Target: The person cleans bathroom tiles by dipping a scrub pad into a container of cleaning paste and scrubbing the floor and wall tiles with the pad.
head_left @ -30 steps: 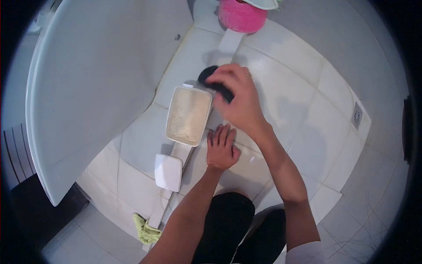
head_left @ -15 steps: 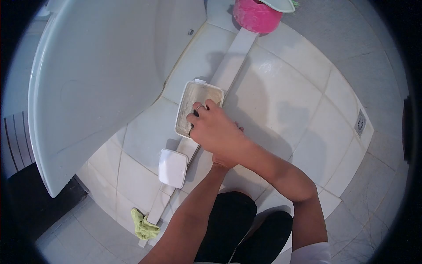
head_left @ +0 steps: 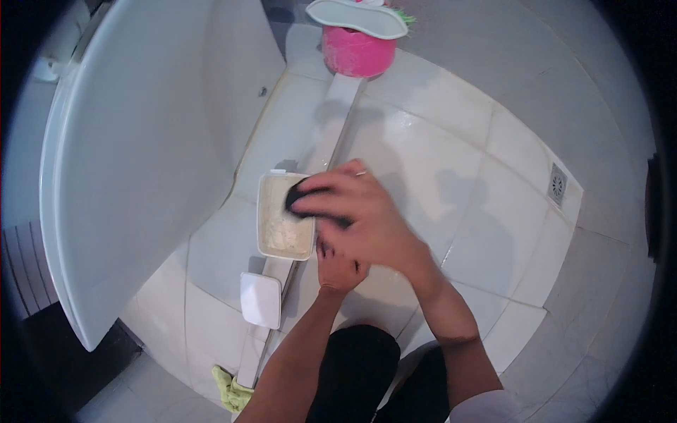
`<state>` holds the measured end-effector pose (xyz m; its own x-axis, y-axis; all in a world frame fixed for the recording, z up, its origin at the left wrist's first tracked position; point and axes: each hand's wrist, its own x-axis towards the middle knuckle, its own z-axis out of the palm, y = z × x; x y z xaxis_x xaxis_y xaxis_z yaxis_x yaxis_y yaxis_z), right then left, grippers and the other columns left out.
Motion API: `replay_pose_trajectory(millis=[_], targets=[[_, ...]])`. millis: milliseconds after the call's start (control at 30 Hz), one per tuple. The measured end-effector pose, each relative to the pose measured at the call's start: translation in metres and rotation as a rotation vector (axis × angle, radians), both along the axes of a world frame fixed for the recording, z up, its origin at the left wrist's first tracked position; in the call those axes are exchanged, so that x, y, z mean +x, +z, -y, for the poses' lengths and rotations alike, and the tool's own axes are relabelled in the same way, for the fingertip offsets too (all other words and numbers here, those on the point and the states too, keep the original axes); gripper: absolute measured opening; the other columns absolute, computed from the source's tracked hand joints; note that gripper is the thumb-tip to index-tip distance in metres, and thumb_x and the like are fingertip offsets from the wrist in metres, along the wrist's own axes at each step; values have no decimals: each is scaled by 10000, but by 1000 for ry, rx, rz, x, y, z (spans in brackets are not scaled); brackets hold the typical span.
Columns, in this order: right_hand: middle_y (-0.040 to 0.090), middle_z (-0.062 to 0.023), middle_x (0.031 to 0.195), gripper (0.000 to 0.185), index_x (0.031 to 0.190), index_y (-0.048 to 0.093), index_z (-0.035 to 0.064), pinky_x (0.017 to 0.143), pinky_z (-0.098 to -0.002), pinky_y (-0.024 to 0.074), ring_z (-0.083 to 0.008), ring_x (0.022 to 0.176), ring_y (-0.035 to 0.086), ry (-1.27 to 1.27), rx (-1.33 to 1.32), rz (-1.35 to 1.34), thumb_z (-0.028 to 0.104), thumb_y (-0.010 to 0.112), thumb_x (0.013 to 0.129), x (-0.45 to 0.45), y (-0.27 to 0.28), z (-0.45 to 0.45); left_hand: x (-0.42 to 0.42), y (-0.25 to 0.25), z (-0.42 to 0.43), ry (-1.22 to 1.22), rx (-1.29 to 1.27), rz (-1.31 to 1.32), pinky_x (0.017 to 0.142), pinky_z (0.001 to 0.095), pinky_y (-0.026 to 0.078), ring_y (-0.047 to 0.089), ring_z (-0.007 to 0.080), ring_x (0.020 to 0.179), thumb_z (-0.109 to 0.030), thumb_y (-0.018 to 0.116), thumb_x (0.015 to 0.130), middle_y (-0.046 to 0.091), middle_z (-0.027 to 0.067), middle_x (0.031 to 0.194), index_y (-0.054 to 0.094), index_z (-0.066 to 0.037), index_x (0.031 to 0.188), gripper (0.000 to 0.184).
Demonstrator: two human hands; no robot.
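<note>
A black oval object [head_left: 299, 198] is being gripped in the fingers [head_left: 321, 204] of the right hand [head_left: 377, 222], over the white tub [head_left: 271, 236] just left of them, while the left hand [head_left: 340, 273] is being partly covered beneath them, grip unreadable.

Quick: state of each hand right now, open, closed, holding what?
Right hand: closed around a black, rounded object, material unclear.
Left hand: partly hidden behind the right hand; open or closed cannot be told.

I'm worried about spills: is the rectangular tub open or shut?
Open: the view looks straight into the tub, showing its beige inside.
</note>
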<state>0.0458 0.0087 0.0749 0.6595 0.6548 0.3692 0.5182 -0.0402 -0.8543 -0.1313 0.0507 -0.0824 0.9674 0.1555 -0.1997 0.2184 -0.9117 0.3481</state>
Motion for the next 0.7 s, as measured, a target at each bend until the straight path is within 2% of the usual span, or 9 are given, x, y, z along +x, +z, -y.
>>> replay_pose_trajectory(millis=[33, 100, 200, 300, 400, 467, 533, 600, 700], targets=[[662, -85, 978, 280, 967, 672, 49, 866, -353, 435, -227, 963, 585, -56, 71, -185, 27, 613, 694, 10, -11, 17, 2, 2, 0, -14, -4, 5, 1095, 560, 199, 311, 319, 1337, -339, 543, 797, 349, 109, 1439, 392, -122, 1390, 650], [653, -94, 1015, 273, 1008, 657, 45, 835, -319, 465, -199, 976, 584, -270, 162, -1067, 6, 607, 743, 23, -32, 56, 8, 7, -1, 30, -22, 210, 1065, 595, 222, 353, 336, 1296, -264, 557, 717, 395, 116, 1378, 467, -103, 1299, 610], [574, -123, 1201, 423, 1260, 476, 47, 834, -428, 499, -255, 1008, 597, -294, 797, -1483, 169, 536, 859, 53, -71, 98, 10, 7, 0, 32, -22, 247, 1068, 582, 223, 356, 323, 1293, -226, 541, 689, 401, 107, 1365, 483, -94, 1242, 572], [584, -135, 1191, 377, 1229, 493, 47, 832, -476, 493, -293, 1026, 596, -285, 887, -1561, 259, 470, 919, 90, -78, 115, 10, 8, 1, 16, 7, 216, 1067, 582, 224, 361, 325, 1290, -241, 537, 705, 396, 106, 1376, 480, -98, 1257, 573], [588, -147, 1181, 398, 1237, 489, 52, 845, -487, 479, -316, 1022, 599, -244, 835, -1378, 319, 389, 959, 127, -105, 99, 11, 11, -1, 25, 21, 203, 1062, 586, 230, 366, 327, 1286, -250, 532, 716, 395, 105, 1381, 481, -103, 1264, 570], [591, -163, 1169, 398, 1231, 486, 39, 849, -487, 473, -335, 1006, 604, -398, 867, -1402, 309, 353, 971, 145, -112, 80, 10, 13, 0, 32, 21, 197, 1059, 590, 234, 369, 327, 1284, -255, 529, 722, 395, 105, 1383, 482, -106, 1267, 567], [585, -170, 1158, 388, 1213, 491, 27, 854, -483, 469, -332, 1000, 598, -430, 971, -1428, 295, 360, 966, 152, -104, 60, 10, 14, 0, 21, -3, 180, 1047, 603, 228, 353, 352, 1285, -267, 515, 736, 397, 138, 1371, 469, -91, 1260, 554], [577, -176, 1142, 379, 1197, 495, 25, 873, -483, 465, -327, 1001, 587, -393, 1336, -1445, 292, 368, 960, 164, -103, 38, 9, 11, 0, 20, 13, 177, 1037, 606, 242, 362, 354, 1274, -283, 526, 736, 398, 132, 1367, 472, -103, 1259, 556], [576, -157, 1119, 378, 1182, 505, 30, 897, -487, 454, -310, 1008, 574, -421, 1453, -1423, 308, 391, 952, 175, -85, 6, 8, 8, -2, 24, -16, 209, 1039, 602, 239, 369, 349, 1267, -294, 533, 733, 396, 127, 1366, 466, -107, 1265, 568]])
